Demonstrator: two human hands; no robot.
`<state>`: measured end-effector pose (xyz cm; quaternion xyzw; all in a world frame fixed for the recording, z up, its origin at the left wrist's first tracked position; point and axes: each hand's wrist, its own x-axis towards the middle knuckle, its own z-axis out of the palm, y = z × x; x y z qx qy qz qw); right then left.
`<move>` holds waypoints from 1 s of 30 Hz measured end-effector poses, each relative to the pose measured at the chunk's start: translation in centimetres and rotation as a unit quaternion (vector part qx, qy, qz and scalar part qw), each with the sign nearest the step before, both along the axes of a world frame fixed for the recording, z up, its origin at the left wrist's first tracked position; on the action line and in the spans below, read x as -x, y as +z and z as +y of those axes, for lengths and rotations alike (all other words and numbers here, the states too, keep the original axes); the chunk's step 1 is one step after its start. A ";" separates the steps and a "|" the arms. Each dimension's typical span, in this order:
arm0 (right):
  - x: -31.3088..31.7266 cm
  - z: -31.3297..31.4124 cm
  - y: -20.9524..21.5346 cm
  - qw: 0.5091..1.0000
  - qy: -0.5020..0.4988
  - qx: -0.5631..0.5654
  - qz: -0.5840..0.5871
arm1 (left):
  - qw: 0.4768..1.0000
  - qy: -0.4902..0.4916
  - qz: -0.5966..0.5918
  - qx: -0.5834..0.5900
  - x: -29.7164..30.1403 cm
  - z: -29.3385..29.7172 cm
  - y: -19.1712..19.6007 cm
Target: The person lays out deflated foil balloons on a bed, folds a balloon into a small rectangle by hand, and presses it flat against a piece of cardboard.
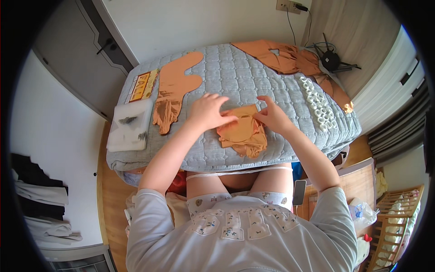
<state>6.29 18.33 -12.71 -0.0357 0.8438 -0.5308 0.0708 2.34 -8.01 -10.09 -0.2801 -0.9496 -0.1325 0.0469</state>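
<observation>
A folded copper-coloured foil balloon (242, 129) lies on the quilted grey bed in front of me, its lower end crumpled. My left hand (209, 111) is at its upper left, fingers stretched out and apart, the thumb resting on the foil. At the upper right edge, my right hand (273, 117) has its thumb against the foil and its index finger extended away from it. To the left lies a flat copper foil balloon (174, 86) with a wavy outline. More copper foil (290, 59) is spread out at the far right.
Several white rings (319, 106) form rows on the right of the bed (222, 68). At its left are a translucent white packet (129, 127) and a yellow-red printed sheet (142, 86). A black router (331, 60) with cables sits at the back right. A phone (299, 192) is beside my leg.
</observation>
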 end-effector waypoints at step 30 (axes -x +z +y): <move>0.1 0.6 0.0 0.934 0.102 -0.152 0.306 | 0.952 -0.281 -0.084 -0.084 3.5 2.3 -6.7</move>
